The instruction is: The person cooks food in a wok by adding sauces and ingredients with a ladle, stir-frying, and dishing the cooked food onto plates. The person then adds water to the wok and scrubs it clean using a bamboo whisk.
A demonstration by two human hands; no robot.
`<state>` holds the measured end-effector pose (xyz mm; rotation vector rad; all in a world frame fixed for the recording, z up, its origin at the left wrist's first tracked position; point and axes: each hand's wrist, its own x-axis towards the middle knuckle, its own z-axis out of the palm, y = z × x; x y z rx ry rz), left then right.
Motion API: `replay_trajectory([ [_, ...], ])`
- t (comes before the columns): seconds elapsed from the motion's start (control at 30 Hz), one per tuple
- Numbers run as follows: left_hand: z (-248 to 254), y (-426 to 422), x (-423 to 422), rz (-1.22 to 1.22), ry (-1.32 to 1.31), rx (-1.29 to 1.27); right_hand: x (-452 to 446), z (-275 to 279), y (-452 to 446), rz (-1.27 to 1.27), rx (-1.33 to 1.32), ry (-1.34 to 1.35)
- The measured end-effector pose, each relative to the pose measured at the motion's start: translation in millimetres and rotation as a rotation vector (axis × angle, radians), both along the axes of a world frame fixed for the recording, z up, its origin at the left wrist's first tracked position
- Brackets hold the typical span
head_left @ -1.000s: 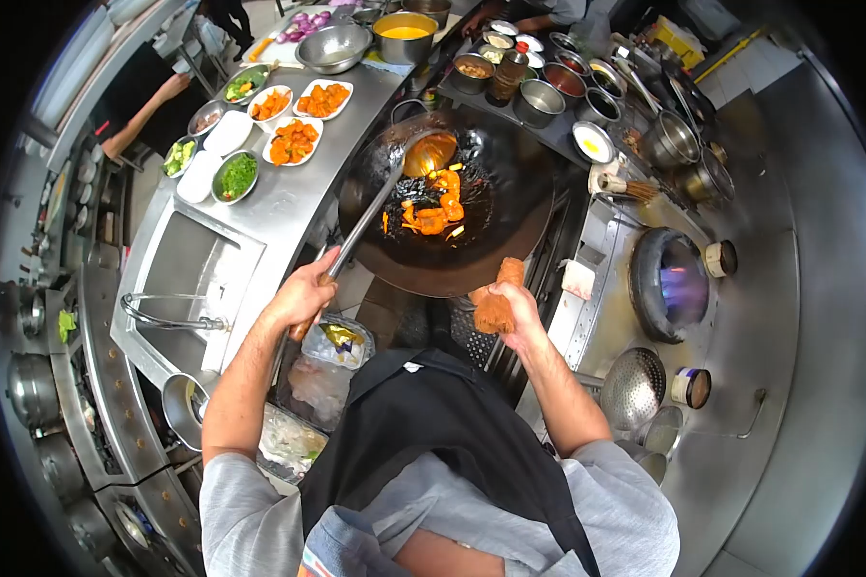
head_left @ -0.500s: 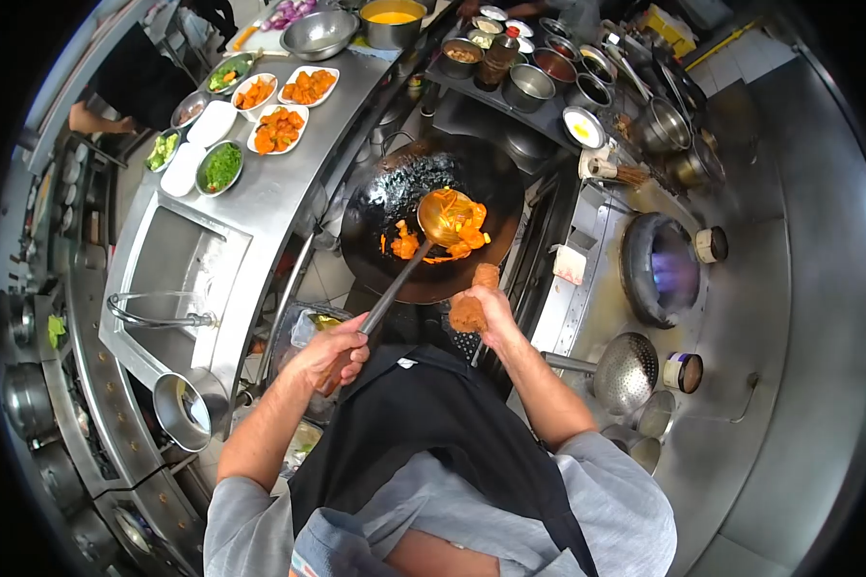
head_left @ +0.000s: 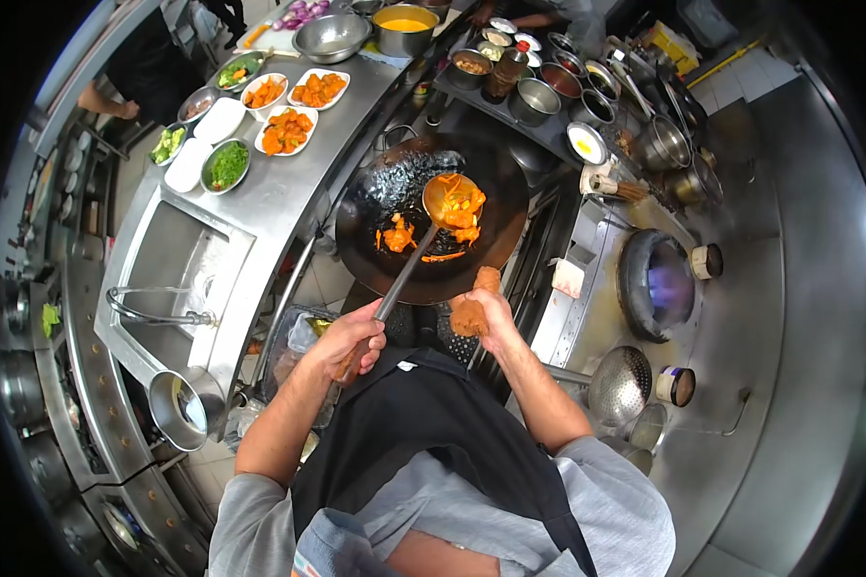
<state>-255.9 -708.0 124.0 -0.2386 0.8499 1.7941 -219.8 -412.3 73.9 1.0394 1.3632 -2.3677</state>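
Observation:
My left hand [head_left: 352,346] is closed round the wooden end of a long ladle [head_left: 404,274]. The ladle's bowl is inside the black wok [head_left: 496,173], filled with orange, sauce-coated food [head_left: 462,204]. More orange pieces [head_left: 397,234] lie on the wok's bottom, left of the bowl. My right hand [head_left: 491,315] grips a brown folded cloth [head_left: 470,317] at the wok's near right rim; the cloth hides whatever part of the wok lies under it.
On the left counter [head_left: 289,207] stand white dishes of orange food [head_left: 287,132] and a bowl of chopped greens [head_left: 225,166]. Seasoning pots [head_left: 532,99] crowd the back shelf. A lit burner [head_left: 666,287] and a strainer [head_left: 622,385] are at right. Another person's arm [head_left: 109,103] shows at upper left.
My left hand has moved a little right and up with the ladle. Its bowl now holds the food closer together, slightly higher in the wok. The right hand keeps its grip on the cloth.

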Motion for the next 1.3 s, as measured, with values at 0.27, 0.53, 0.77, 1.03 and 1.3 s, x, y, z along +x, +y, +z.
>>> replay_trajectory([
  [0.27,11,0,-11,0.091,0.159,-0.038,-3,16,-6,-0.001,-0.03,0.06],
  [0.53,65,-59,-12,0.403,0.213,-0.069,-24,64,-17,0.033,-0.095,0.091],
  [0.77,90,-95,-91,0.685,0.468,-0.321,-75,63,-6,0.084,-0.09,0.128],
  [1.03,56,-101,-215,0.666,0.632,-0.774,-110,63,25,0.086,-0.103,0.101],
  [1.3,29,-83,-228,0.466,0.76,-1.303,-116,57,53,0.051,-0.013,0.081],
])
